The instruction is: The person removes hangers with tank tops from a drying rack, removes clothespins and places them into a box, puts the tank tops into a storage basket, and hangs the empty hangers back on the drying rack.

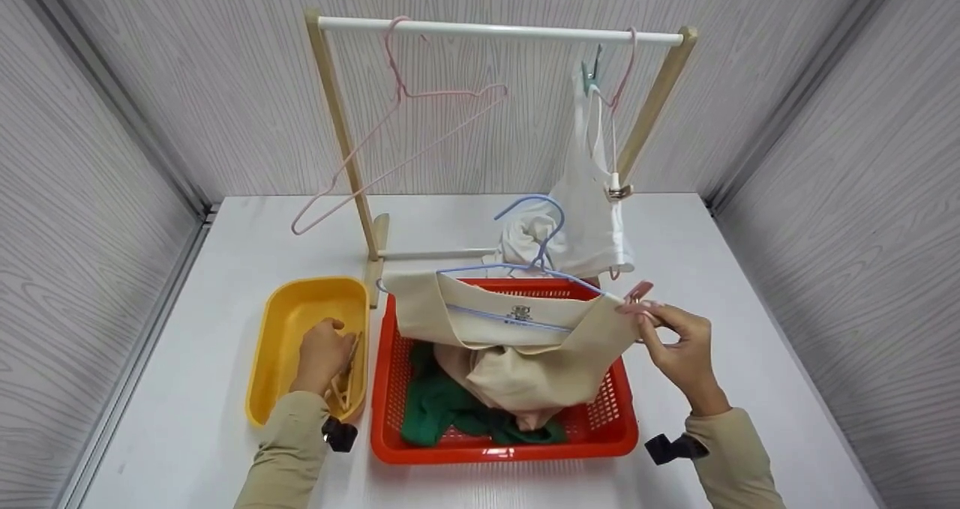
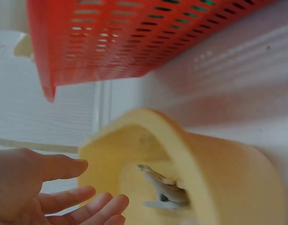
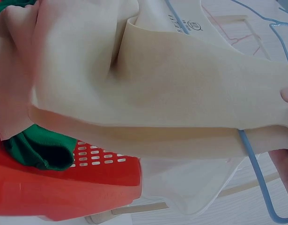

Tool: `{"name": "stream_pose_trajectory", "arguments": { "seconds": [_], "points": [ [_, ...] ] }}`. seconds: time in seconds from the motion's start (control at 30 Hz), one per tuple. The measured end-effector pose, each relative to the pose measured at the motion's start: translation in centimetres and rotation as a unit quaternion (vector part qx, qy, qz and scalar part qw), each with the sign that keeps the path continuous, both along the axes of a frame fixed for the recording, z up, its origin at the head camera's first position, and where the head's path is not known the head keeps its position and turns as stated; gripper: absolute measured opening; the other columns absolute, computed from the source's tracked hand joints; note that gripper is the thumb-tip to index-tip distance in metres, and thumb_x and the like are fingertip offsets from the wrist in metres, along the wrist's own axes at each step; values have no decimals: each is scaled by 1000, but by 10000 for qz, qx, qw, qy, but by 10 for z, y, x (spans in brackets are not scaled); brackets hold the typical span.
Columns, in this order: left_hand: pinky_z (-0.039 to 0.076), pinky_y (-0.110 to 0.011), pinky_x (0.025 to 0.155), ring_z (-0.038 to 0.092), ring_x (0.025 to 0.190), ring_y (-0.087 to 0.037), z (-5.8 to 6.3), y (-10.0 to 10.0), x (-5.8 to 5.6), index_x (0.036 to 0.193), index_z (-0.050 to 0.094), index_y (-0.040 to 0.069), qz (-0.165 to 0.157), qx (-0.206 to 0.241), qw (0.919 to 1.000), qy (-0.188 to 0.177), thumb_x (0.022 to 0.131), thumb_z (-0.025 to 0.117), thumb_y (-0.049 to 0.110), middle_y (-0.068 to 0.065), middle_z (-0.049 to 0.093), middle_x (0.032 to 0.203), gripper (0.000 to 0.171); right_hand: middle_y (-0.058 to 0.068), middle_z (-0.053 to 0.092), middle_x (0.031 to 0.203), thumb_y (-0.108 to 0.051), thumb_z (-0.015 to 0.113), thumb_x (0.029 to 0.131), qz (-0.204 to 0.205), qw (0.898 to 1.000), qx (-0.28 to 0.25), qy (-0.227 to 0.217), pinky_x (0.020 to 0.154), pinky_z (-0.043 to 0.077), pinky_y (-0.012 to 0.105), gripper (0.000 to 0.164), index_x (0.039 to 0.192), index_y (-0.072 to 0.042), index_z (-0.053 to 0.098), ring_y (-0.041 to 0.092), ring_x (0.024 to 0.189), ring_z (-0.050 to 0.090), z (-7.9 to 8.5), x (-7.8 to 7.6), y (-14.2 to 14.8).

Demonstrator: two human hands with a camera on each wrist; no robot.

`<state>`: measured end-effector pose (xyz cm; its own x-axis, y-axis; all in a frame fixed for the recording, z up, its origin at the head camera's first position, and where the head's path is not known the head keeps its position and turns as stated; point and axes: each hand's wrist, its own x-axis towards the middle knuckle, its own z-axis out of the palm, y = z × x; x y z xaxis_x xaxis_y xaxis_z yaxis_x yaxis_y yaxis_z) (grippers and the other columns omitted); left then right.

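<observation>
At 6 o'clock in the head view, a beige sleeveless top (image 1: pixel 517 378) sits on a blue hanger (image 1: pixel 561 228), wide-necked with dark print inside, its lower part bunched above a red perforated basket (image 1: pixel 506 455). At its 3 o'clock, the right hand (image 1: pixel 684 348) pinches a pink clothespin (image 1: pixel 638 291) at the shoulder. At 9 o'clock, the left hand (image 1: pixel 324 355), fingers slightly spread, reaches into a yellow bin (image 1: pixel 259 359).

Head view is evenly bright; dimmer, slightly blurry left wrist view shows reddish shadow beside the red plastic basket (image 2: pixel 111 70).
</observation>
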<state>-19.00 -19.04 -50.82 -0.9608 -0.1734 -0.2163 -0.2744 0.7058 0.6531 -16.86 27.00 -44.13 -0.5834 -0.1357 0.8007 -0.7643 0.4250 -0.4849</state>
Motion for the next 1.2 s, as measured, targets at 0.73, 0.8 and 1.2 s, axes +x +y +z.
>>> {"name": "stream_pose_trajectory", "arguments": {
  "seconds": [0.73, 0.8, 1.2],
  "points": [
    [41, -47, 109, 53, 125, -34, 61, 46, 7, 124, 59, -1, -1005, 730, 9144, 3852, 96, 54, 4, -19, 60, 130, 29, -8, 75, 92, 29, 59, 63, 49, 9999, -35, 151, 79, 51, 5, 28, 86, 15, 68, -18, 83, 62, -2, -3, -3],
    [42, -47, 108, 53, 124, -34, 65, 49, 9, 123, 61, 0, -1153, 653, 9093, 3944, 95, 56, 4, -19, 60, 129, 29, -11, 74, 93, 29, 59, 64, 83, 9999, -51, 92, 80, 52, 6, 28, 86, 14, 69, -17, 82, 62, 0, -3, -3],
    [32, -12, 114, 57, 119, -28, 78, 73, 17, 115, 65, 1, -1286, 522, 8705, 4721, 88, 65, 2, -16, 65, 121, 27, -7, 76, 90, 29, 60, 65, 37, 10000, -1, -24, 80, 52, 7, 29, 87, 13, 70, -17, 82, 62, -1, -4, -4]
  ]
}}
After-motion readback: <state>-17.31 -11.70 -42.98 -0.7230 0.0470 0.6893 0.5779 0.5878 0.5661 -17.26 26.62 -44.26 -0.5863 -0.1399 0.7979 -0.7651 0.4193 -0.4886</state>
